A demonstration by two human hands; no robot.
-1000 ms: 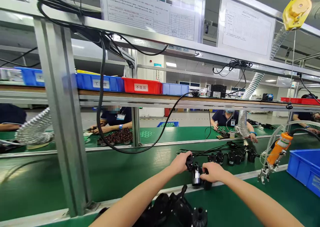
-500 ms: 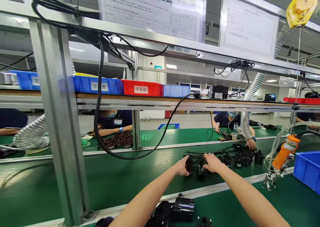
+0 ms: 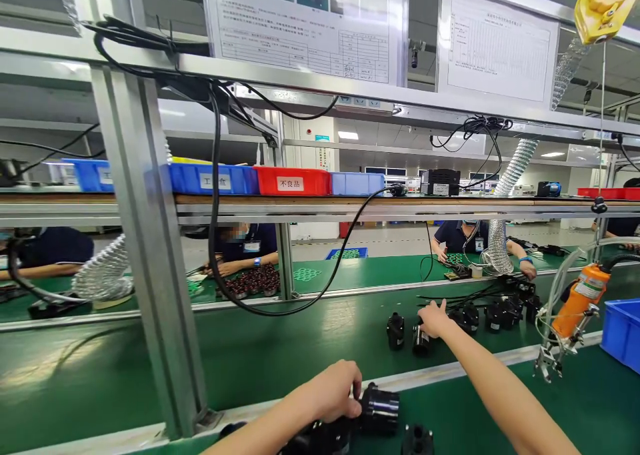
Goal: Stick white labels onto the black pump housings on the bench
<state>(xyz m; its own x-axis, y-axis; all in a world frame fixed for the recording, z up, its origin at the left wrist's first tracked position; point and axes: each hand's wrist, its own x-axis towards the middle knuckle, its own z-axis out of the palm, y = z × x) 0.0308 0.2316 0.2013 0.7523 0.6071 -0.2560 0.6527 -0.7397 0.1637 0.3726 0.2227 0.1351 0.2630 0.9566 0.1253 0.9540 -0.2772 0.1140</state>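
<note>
My left hand [image 3: 336,389] is closed at the left end of a glossy black cylindrical part [image 3: 381,409] lying on the near green mat, thumb and fingers at its edge. Farther forward, my right hand [image 3: 434,319] touches the top of a black part [image 3: 421,339] on the far green surface, its fingers curled and partly hidden. Another black part [image 3: 395,331] stands upright just left of it. Beside the near cylinder, a smaller black part [image 3: 417,439] sits at the bottom edge.
An orange tool [image 3: 580,301] hangs at the right beside a blue bin [image 3: 621,335]. A metal post [image 3: 150,241] rises at the left, with a black cable [image 3: 280,311] looping beside it. Co-workers sit across the bench near black and dark red parts [image 3: 250,281].
My left hand has let go of the upright black part and moved back to the near cylinder. My right hand stays at its part. The view has shifted slightly left.
</note>
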